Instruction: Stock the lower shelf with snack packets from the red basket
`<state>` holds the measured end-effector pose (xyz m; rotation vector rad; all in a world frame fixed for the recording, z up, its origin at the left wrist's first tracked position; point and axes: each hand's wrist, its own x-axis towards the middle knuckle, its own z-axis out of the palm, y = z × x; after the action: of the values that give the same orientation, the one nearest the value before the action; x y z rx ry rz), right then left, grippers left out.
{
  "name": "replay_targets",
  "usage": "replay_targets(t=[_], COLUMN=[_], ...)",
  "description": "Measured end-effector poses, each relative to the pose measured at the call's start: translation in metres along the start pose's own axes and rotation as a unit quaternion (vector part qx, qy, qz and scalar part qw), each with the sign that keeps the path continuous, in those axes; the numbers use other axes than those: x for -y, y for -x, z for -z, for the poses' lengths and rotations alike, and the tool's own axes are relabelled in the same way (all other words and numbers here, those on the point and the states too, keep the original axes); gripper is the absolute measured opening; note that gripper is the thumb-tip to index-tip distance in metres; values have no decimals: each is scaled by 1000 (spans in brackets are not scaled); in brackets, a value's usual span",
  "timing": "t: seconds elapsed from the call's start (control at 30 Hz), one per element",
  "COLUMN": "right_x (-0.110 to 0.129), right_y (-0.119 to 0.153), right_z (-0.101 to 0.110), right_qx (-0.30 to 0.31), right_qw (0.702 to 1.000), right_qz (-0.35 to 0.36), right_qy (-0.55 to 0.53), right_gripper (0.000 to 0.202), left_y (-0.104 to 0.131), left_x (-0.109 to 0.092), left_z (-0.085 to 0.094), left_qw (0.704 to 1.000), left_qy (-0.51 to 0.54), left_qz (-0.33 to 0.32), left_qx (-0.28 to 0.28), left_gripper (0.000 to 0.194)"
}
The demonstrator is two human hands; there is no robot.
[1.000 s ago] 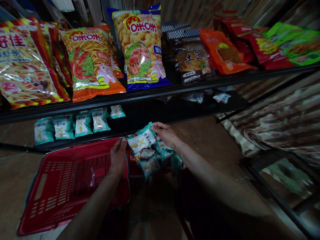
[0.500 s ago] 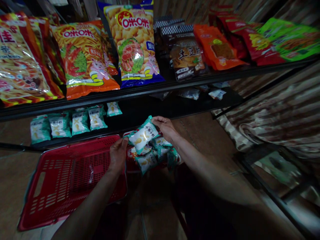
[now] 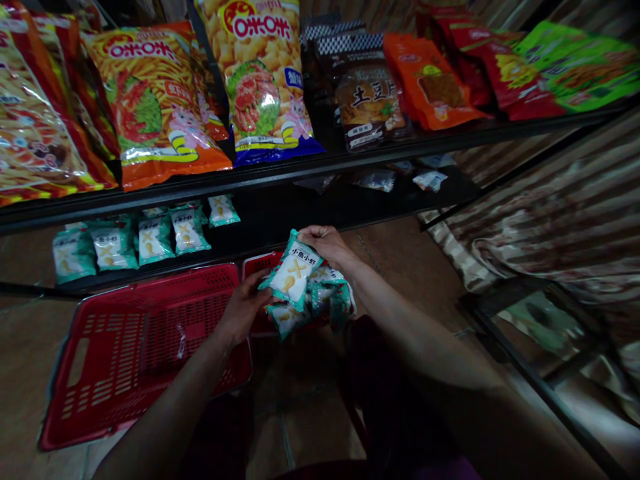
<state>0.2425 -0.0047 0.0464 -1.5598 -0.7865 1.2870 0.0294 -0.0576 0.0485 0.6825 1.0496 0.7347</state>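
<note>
A small teal and white snack bag [image 3: 295, 270] is between my two hands, above a smaller red basket [image 3: 256, 321] that holds several bags of the same kind. My right hand [image 3: 323, 241] pinches the bag's upper corner. At its lower left edge, my left hand [image 3: 245, 303] has its fingers against the bag and partly behind it. More teal bags [image 3: 114, 245] stand in a row on the lower shelf at the left. A larger red basket [image 3: 200, 320] lies left of the smaller one, with a bit of clear plastic in it.
The upper shelf [image 3: 280, 168] carries large snack bags [image 3: 267, 87] in orange, blue, brown, red and green. Clear packets [image 3: 377, 180] lie on the lower shelf's right part. Striped cloth [image 3: 565, 207] hangs at the right, above a dark metal frame [image 3: 535, 373].
The held bag has turned more upright, and my left hand has moved right and slightly up, closer to my right hand. The shelves appear slightly higher and further left in view.
</note>
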Motion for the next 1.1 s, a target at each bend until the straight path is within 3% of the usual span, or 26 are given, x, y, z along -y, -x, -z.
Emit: replay_targets(t=[0.17,0.6,0.77,0.9,1.1], right_x=[-7,-10,-12,-6,-7], right_y=[-2,-6,-8,-2,18], right_z=[0,6,6,1,-13], right_qx=[20,37,16,-6,90], right_qw=[999,996,997,1000,990], right_qz=[22,39,48,5,-94], right_qy=[42,76,52,-18,-62], right_gripper=[5,12,22,31,42], left_y=[3,5,3,-2,-11], left_x=[1,6,5,8,10], left_z=[1,-5,-3,-2,-6], left_qw=[999,998,999,998,985], left_qy=[-5,5,22,65,140], left_qz=[34,36,17,-4,-45], left_qx=[37,54,30,-8,-93], left_gripper=[50,54,53,56,69])
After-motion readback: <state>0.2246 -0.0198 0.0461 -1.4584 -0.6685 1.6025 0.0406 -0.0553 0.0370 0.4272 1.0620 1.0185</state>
